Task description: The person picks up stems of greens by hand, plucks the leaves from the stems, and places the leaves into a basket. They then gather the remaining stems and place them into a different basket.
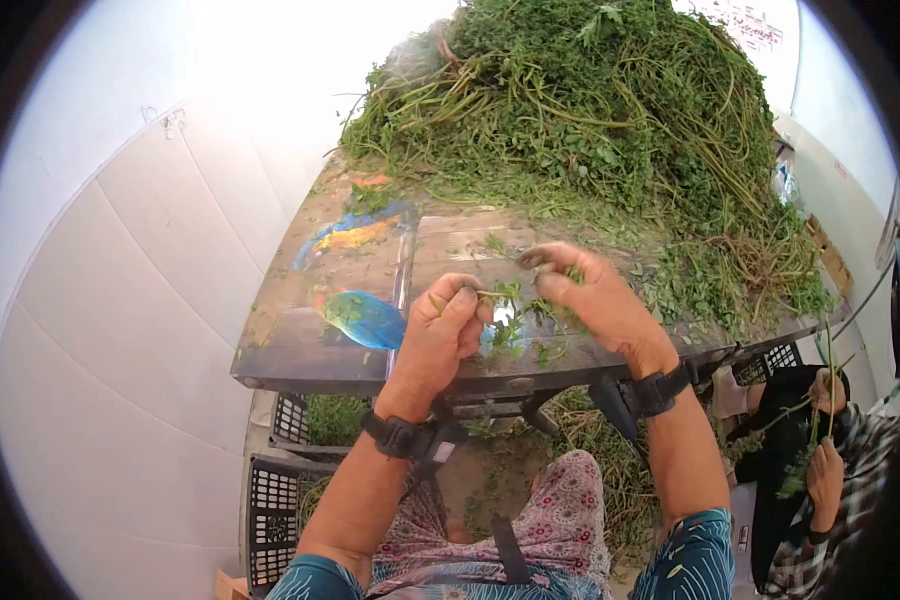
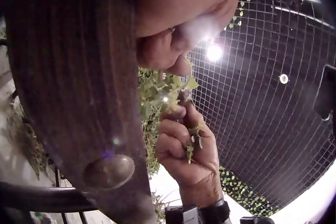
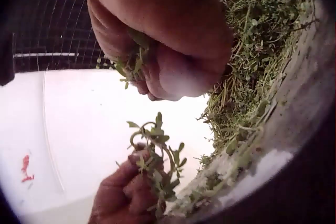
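Note:
My left hand [image 1: 445, 325] is over the near part of the wooden table, thumb and fingertips pinching a thin-stemmed leafy green sprig [image 3: 160, 150]. The sprig's small rounded leaves hang toward the right in the head view. Just to the right, my right hand [image 1: 600, 295] is raised above the tabletop with its fingers curled. Small leafy pieces [image 3: 134, 64] stick out of its grip in the right wrist view, and the left wrist view shows them below its fingertips. A gap separates the two hands in the right wrist view. Loose leaves lie beneath them.
A tall heap of greens [image 1: 590, 100] covers the table's far side, with a rooty tangle [image 1: 760, 262] at right. Blue and yellow patches mark the tabletop [image 1: 270, 330]. Black crates [image 1: 275, 515] stand below left. Another person [image 1: 825, 490] holds stems at right.

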A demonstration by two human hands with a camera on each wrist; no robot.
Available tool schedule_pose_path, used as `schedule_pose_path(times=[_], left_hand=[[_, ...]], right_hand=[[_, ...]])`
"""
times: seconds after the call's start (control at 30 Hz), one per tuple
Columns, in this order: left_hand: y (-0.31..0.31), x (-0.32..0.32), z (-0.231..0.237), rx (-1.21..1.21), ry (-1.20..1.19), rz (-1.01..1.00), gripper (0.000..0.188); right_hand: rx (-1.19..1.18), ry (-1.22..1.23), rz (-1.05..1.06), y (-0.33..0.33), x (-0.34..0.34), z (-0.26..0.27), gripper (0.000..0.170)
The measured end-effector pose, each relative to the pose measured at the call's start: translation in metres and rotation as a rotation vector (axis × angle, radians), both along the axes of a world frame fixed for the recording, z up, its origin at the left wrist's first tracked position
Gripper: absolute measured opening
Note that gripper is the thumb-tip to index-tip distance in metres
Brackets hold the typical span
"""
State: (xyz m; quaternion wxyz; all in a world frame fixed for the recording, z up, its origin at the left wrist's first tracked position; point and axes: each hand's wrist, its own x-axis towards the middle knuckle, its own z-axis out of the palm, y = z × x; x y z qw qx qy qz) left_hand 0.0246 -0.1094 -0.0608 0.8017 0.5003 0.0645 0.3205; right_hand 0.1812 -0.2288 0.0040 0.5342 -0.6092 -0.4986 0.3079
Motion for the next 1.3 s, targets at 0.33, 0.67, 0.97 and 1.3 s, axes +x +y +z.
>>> schedule_pose_path(times=[0.33, 0.67, 0.97, 1.3], left_hand=[[-0.003, -0.003, 0.006, -0.034, 0.042, -0.008, 0.010], [-0.005, -0.003, 0.010, 0.048, 0.144, 0.056, 0.010], [-0.003, 0.000, 0.005, 0.024, 0.087, 0.034, 0.009], [-0.002, 0.001, 0.004, -0.063, 0.028, 0.077, 0.009]], right_hand=[[0.159, -0.487, 0.087, 0.014, -0.001, -0.020, 0.027], [0.028, -0.514, 0.067, 0.001, -0.010, 0.002, 0.025], [0.228, -0.758, -0.100, 0.009, -0.017, -0.011, 0.017], [0.077, 0.117, -0.227, -0.003, 0.003, -0.009, 0.019]])
